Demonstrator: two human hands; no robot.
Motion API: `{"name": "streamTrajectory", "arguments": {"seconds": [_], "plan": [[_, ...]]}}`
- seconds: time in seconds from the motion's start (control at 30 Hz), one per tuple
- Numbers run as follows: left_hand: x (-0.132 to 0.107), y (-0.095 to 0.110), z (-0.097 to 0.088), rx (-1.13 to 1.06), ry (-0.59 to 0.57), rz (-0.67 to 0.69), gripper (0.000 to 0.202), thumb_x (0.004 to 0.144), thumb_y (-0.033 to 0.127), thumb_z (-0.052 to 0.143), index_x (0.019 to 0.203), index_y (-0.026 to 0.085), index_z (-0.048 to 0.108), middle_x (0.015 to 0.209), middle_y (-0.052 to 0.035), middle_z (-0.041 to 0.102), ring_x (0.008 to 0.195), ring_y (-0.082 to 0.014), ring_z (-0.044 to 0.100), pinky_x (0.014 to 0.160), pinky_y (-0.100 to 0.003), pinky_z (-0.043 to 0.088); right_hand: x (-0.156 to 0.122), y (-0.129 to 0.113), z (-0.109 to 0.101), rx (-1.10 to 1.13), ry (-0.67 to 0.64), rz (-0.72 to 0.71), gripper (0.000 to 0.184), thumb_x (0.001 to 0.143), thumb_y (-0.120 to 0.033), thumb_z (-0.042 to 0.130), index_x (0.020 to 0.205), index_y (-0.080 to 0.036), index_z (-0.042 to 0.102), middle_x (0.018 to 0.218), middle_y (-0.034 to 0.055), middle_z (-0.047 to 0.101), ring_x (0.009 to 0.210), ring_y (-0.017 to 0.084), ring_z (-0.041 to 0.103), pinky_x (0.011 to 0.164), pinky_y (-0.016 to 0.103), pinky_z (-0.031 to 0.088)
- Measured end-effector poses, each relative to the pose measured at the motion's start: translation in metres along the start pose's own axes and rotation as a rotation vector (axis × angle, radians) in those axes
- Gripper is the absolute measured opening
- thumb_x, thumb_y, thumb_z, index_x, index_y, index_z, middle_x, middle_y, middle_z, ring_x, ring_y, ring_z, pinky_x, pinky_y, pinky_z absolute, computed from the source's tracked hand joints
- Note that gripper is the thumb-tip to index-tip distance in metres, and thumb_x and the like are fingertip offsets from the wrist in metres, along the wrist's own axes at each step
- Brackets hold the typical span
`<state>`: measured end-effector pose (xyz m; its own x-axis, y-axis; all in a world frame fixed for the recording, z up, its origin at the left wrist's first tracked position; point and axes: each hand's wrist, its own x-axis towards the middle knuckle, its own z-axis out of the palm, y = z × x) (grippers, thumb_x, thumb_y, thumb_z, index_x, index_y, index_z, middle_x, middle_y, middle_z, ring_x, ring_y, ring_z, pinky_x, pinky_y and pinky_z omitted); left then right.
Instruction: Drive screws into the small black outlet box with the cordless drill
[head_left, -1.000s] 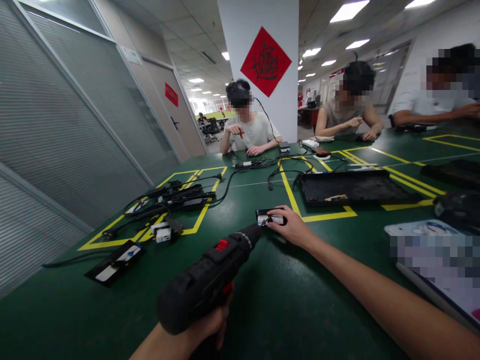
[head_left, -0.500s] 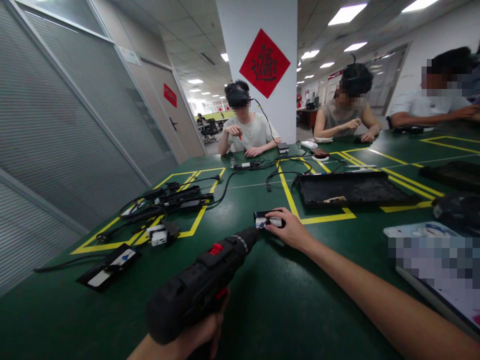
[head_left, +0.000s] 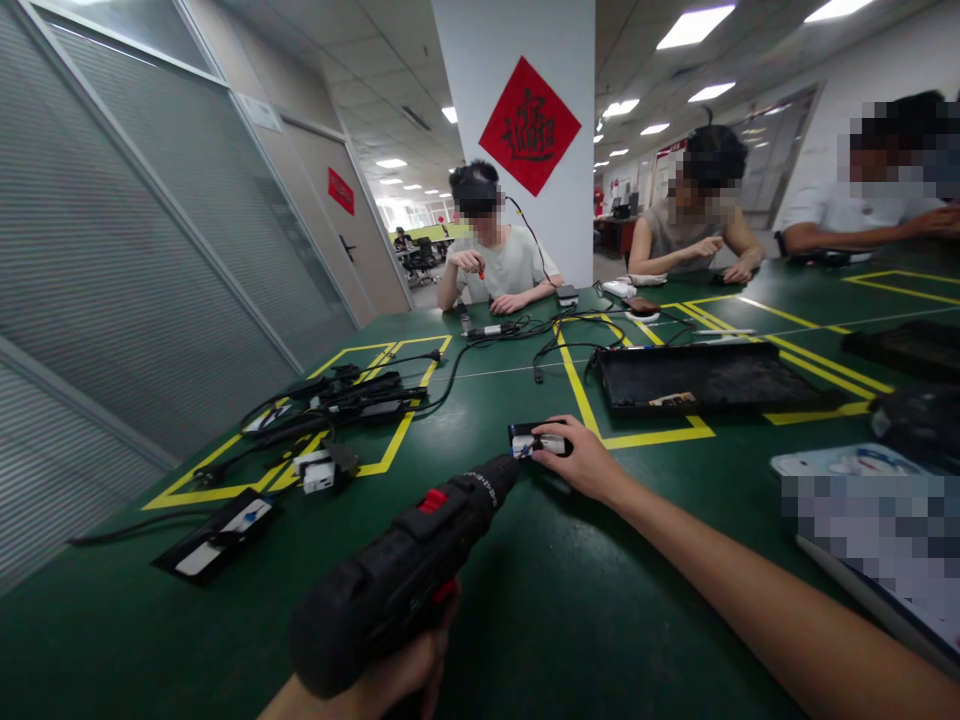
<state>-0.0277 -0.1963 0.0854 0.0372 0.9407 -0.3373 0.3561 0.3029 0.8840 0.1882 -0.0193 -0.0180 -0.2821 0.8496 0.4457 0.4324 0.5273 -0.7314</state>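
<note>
My left hand (head_left: 390,682) is wrapped round the grip of a black cordless drill (head_left: 409,565) with a red switch, its nose aimed at a small black device with a white label (head_left: 534,440) on the green table (head_left: 570,600). My right hand (head_left: 585,462) reaches out across the table and pins that device down with curled fingers. The drill's tip sits right at the device's near left end.
A black tray (head_left: 705,378) lies behind the device inside yellow tape lines. Cables and power adapters (head_left: 337,400) are heaped at the left, with a flat black part (head_left: 217,535) near the edge. Three people sit at the far side. A white slab (head_left: 862,500) lies at right.
The view has shifted slightly; the drill sits a little lower and further left in the frame. My right hand stays on the device.
</note>
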Motion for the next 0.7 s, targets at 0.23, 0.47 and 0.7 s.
{"name": "streamTrajectory", "arguments": {"seconds": [0.23,0.47,0.7], "plan": [[0.0,0.01,0.001,-0.027,-0.031,-0.085,0.005,0.068,0.021,0.055,0.069,0.018,0.059,0.049,0.0,0.057,0.049,-0.0174,0.058,0.052,-0.028,0.05,0.001,-0.003,-0.002,0.011,-0.01,0.009,0.031,0.074,-0.033,0.063,0.103,-0.023,0.063,0.107,0.0052,0.054,0.096,0.017,0.055,0.087,0.031,0.041],[0.023,-0.023,0.0,-0.06,-0.075,-0.194,0.005,0.065,0.013,0.053,0.067,0.017,0.055,0.045,0.0033,0.052,0.04,-0.0126,0.051,0.043,-0.023,0.042,0.0,-0.006,-0.003,0.021,-0.007,0.017,0.03,0.074,-0.032,0.063,0.103,-0.023,0.064,0.106,0.0051,0.055,0.096,0.017,0.056,0.088,0.031,0.042],[0.022,-0.016,0.001,-0.071,-0.066,-0.277,0.006,0.067,0.016,0.05,0.07,0.016,0.056,0.045,0.0025,0.053,0.041,-0.013,0.051,0.045,-0.024,0.041,0.0,-0.003,-0.001,0.004,0.0,0.003,0.029,0.075,-0.033,0.062,0.103,-0.024,0.063,0.106,0.005,0.055,0.097,0.017,0.055,0.089,0.031,0.041]]}}
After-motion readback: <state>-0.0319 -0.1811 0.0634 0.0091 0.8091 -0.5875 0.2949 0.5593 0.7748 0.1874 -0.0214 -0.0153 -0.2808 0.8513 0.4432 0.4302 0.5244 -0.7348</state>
